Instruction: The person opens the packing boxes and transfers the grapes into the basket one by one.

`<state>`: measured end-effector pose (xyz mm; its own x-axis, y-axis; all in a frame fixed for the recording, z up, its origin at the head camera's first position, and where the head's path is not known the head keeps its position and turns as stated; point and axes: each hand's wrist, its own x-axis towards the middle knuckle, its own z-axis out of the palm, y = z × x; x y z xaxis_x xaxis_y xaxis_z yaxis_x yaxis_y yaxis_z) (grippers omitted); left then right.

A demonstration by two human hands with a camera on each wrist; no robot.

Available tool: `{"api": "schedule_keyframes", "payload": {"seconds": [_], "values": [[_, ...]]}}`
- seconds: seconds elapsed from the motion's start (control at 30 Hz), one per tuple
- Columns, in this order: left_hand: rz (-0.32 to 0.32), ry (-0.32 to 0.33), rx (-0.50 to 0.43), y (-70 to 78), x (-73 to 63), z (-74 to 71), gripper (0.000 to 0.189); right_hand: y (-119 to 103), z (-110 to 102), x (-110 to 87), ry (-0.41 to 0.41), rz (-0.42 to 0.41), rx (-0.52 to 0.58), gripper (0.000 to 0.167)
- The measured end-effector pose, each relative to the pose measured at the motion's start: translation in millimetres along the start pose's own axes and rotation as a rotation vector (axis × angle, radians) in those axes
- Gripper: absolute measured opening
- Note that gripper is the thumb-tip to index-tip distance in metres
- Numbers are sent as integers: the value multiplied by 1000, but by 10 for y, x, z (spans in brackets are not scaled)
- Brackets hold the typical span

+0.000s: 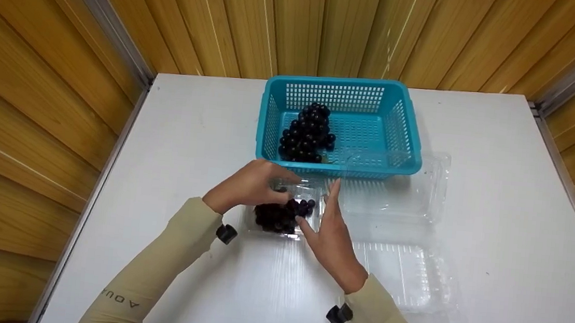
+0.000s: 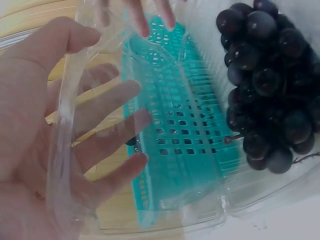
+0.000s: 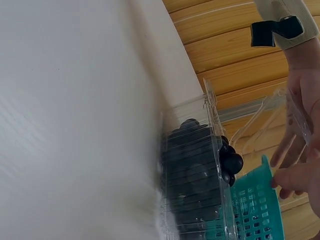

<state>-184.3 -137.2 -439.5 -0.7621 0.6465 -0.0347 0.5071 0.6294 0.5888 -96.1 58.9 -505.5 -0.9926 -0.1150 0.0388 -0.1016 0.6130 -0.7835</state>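
A clear plastic clamshell box (image 1: pixel 292 236) holds a bunch of dark grapes (image 1: pixel 276 217) on the white table. My left hand (image 1: pixel 257 182) is at its raised lid; in the left wrist view the lid's edge (image 2: pixel 61 145) runs between the thumb and the straight, spread fingers (image 2: pixel 107 120), which show through the plastic. My right hand (image 1: pixel 334 236) is at the box's right side, fingers extended and thumb apart. In the right wrist view some grapes (image 3: pixel 231 162) bulge above the box's rim.
Behind the box stands a turquoise basket (image 1: pixel 336 81) with another bunch of dark grapes (image 1: pixel 306 134). To the right lie clear plastic container parts (image 1: pixel 404 197), one overlapping the basket's front corner, another (image 1: pixel 392 272) nearer me. Wood-patterned walls (image 1: pixel 330 30) enclose the table.
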Motion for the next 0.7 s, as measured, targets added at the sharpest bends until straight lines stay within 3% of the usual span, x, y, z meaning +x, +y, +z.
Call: {"api": "schedule_keyframes", "payload": {"seconds": [0.17, 0.4, 0.57, 0.7], "values": [[-25, 46, 66, 49, 20, -65, 31, 3, 13, -24, -72, 33, -38, 102], [-33, 143, 163, 141, 35, -168, 29, 9, 51, -48, -111, -14, -112, 91], [-8, 183, 207, 164, 38, -218, 34, 27, 62, -43, -107, -55, -161, 83], [59, 235, 259, 157, 50, -223, 39, 25, 51, -37, -101, -88, -182, 79]]}}
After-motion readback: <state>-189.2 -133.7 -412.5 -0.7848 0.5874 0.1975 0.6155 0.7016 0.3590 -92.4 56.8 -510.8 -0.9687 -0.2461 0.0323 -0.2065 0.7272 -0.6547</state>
